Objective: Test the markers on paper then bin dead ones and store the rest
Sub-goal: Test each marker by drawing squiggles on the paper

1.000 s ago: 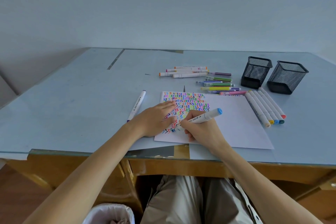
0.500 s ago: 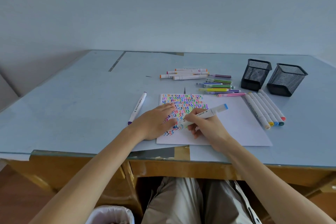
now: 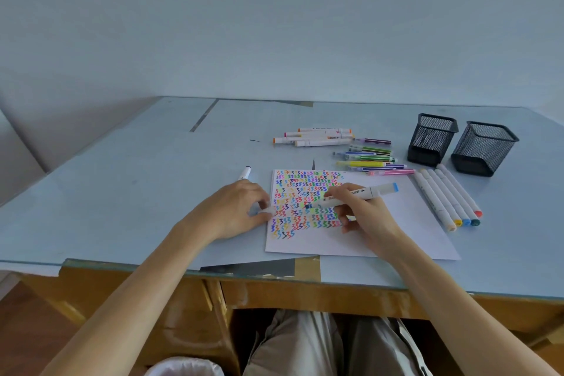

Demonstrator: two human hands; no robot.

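I can read no text here. The print on the white markers (image 3: 314, 137) is too small. The paper (image 3: 308, 201) bears only coloured squiggles.

Left hand (image 3: 233, 210) lies palm down, fingers curled; right hand (image 3: 360, 214) pinches closed, both forearms reaching forward.

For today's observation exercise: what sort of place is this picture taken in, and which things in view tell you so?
Probably a plain desk workspace at home or in a study room. A person sits at a wooden desk against a bare wall, with scattered markers, scribbled test paper and two mesh pen holders.
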